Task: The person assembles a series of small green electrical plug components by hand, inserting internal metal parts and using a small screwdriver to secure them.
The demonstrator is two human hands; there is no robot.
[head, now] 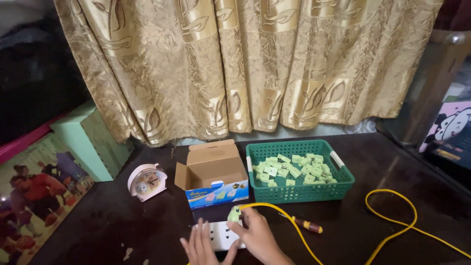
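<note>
Pale-green plug (pixel 234 214) pinched in the right hand (pixel 257 238) sits at the white socket strip (pixel 221 235) near the surface's front edge; the flat, open left hand (pixel 198 248) should brace the strip.

One basket (pixel 299 192) of many green plugs (pixel 294 170), one cardboard box (pixel 213 172), one clock (pixel 146 182), one screwdriver (pixel 307 225)

We see a gold curtain (pixel 235 64) behind the dark table (pixel 392 172). On it stand a green basket (pixel 299 192), an open box (pixel 213 172), a small clock (pixel 146 181) and a screwdriver (pixel 306 225).
</note>
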